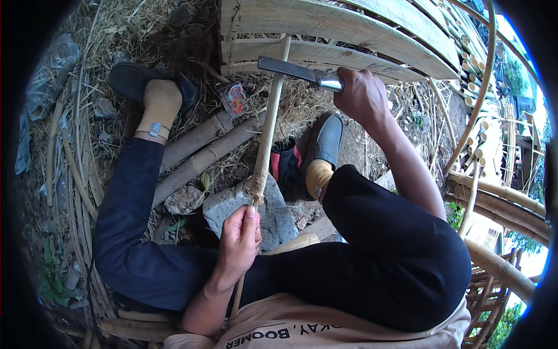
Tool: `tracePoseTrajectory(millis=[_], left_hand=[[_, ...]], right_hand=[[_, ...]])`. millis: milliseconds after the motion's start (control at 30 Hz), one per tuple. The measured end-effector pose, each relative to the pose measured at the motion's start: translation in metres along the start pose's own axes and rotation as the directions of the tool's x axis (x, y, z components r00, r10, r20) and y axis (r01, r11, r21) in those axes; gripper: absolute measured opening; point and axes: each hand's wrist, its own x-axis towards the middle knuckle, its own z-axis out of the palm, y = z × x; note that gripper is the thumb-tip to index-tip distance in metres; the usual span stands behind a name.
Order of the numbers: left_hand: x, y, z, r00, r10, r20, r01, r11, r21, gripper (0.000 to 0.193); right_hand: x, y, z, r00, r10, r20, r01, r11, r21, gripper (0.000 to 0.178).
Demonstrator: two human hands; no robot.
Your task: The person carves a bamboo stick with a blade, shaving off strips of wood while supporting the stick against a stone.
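My left hand (239, 239) is closed round the lower part of a long pale bamboo stick (268, 128). The stick slants up between my legs to the wooden slats, and its thin lower end runs under my forearm. A rough, fibrous node shows on it just above my fingers, in front of a grey stone (280, 221). My right hand (361, 100) grips the silvery handle of a knife with a broad dark blade (289, 68). The blade lies across the upper part of the stick; whether it touches cannot be told.
Pale wooden slats (343, 26) stand at the far side. Bamboo poles (203, 152) lie left of the stone, near my shod feet. A red wrapper (233, 100) and a black-and-red object (285, 164) rest on straw-strewn ground. Cut bamboo (481, 139) is stacked at right.
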Motion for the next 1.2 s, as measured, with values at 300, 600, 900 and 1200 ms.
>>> tracePoseTrajectory(millis=[300, 600, 900, 1200], left_hand=[[-0.001, 0.002, -0.001, 0.999, -0.044, -0.014, 0.043, 0.997, -0.062, 0.025], [0.0, 0.002, 0.0, 1.0, -0.025, 0.005, 0.026, 0.997, -0.068, 0.023], [-0.003, -0.008, 0.003, 0.999, -0.019, 0.034, 0.019, 1.0, -0.024, 0.026], [-0.004, -0.008, 0.005, 0.999, 0.049, -0.007, -0.049, 0.997, 0.061, 0.026]], right_hand=[[-0.01, -0.012, -0.011, 0.996, -0.005, 0.092, -0.001, 0.998, 0.068, 0.02], [-0.02, -0.026, -0.013, 0.976, -0.094, 0.199, 0.059, 0.983, 0.174, 0.019], [-0.007, 0.007, 0.009, 0.996, -0.028, 0.087, 0.022, 0.997, 0.069, 0.016], [-0.024, -0.005, 0.001, 0.982, -0.085, 0.171, 0.06, 0.987, 0.148, 0.018]])
